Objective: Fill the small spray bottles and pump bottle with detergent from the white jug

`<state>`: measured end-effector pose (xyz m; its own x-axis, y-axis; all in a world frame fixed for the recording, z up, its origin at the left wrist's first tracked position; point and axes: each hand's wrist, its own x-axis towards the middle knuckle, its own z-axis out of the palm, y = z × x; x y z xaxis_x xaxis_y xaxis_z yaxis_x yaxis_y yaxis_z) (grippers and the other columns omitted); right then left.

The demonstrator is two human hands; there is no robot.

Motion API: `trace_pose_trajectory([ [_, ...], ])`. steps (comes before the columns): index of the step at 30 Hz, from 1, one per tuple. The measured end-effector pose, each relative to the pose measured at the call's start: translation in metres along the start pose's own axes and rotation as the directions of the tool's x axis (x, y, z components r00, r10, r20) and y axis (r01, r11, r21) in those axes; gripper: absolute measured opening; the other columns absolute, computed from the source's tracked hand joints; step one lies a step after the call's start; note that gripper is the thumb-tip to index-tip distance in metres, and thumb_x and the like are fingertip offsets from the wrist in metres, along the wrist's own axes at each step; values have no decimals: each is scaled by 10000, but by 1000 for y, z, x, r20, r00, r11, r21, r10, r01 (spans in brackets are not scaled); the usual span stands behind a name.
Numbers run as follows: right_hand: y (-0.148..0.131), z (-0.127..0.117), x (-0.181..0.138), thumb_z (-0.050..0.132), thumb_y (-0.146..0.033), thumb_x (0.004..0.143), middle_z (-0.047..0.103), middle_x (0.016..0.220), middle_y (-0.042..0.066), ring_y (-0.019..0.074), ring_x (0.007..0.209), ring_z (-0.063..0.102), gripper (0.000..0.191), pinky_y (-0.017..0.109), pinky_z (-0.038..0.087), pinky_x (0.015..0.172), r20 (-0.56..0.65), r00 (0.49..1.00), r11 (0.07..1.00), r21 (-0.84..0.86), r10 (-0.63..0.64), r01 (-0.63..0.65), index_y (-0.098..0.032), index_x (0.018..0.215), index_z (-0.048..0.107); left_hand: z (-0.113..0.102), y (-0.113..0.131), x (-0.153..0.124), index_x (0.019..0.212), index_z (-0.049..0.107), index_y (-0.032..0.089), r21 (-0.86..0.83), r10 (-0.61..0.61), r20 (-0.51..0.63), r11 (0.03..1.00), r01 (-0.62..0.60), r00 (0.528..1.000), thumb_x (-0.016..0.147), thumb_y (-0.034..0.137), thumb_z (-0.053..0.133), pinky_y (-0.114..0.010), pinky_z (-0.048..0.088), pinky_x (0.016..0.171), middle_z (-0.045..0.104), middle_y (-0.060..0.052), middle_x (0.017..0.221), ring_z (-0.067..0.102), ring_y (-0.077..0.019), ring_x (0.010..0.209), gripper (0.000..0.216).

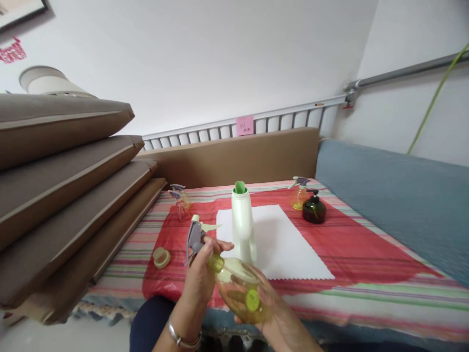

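Observation:
A clear yellow spray bottle (238,276) is held tilted in front of me, its grey and cream trigger head up to the left. My left hand (201,271) is closed around the neck, by the trigger. Wrapped round the bottle's base is my right hand (280,313), its fingers partly hidden behind the yellow plastic. A little liquid seems to lie in the lower end. Just beyond stands a pale green jug (242,220) with a green pouring spout and no cap on. Its likely cap, a cream one (161,257), rests to the left.
A white scalloped sheet (289,244) lies on red plastic film (351,244) over a striped cloth. Other spray bottles (182,208) stand at the back left. At the back right are another spray bottle (298,198) and a dark pump bottle (314,209). Stacked cushions (66,181) rise on the left.

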<state>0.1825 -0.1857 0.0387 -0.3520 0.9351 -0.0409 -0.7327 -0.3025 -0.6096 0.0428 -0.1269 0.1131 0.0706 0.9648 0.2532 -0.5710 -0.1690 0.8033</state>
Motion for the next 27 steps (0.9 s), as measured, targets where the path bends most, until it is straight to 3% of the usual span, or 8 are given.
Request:
trace_pose_trajectory([
  [8,12,-37,9,646,-488,757,664,1148,117,255,946,651,527,306,497,614,-139,988,988,147,66,-45,-226,1203,549,-14,44,16,715,629,180,-118,86,-141,988,-103,986,713,283,683,-283,502,694,633,9,739,577,-119,676,116],
  [12,17,-49,10,600,-471,805,714,1051,96,221,902,664,373,306,507,645,-160,983,973,226,84,-47,-194,1050,650,-25,75,18,759,632,171,-79,271,-219,953,-294,937,713,254,672,-222,477,567,573,40,677,478,-64,527,103],
  [15,19,-46,11,596,-471,808,715,1049,92,219,935,655,372,338,503,742,-127,988,959,280,88,-49,-180,1032,655,-33,80,18,796,629,180,59,423,-261,904,-423,868,705,224,677,-193,453,534,538,61,609,450,-57,498,111],
  [17,19,-39,15,607,-456,804,711,1057,93,236,981,641,377,360,486,791,-92,991,950,305,93,-61,-188,1066,638,-36,66,15,862,640,184,263,454,-245,882,-392,857,710,226,681,-203,463,558,572,51,611,491,-73,519,163],
  [19,18,-31,22,612,-442,802,699,1086,87,261,1028,622,389,373,476,797,-59,994,944,323,94,-70,-221,1122,606,-37,45,12,952,645,179,466,377,-209,850,-247,903,718,257,686,-234,487,615,659,0,734,572,-110,605,250],
  [22,17,-19,35,578,-435,826,676,1135,75,271,1037,618,382,373,468,783,-12,996,938,337,93,-84,-267,1169,567,-40,15,8,1010,657,161,622,136,-87,781,-53,987,703,319,701,-304,511,735,697,-93,965,639,-200,809,349],
  [24,17,-12,45,549,-442,841,673,1140,70,260,1037,617,354,369,460,801,3,996,941,326,93,-89,-264,1146,574,-43,3,8,1023,668,159,651,41,-11,759,-24,999,700,345,698,-326,498,807,692,-105,1018,630,-237,918,375],
  [27,20,-2,56,493,-499,849,663,1154,69,230,1060,607,374,348,457,817,-37,995,983,164,95,-88,-255,1122,568,-52,-2,9,1040,667,158,660,-6,32,751,-16,999,719,366,679,-308,486,807,700,-61,856,627,-227,898,382],
])
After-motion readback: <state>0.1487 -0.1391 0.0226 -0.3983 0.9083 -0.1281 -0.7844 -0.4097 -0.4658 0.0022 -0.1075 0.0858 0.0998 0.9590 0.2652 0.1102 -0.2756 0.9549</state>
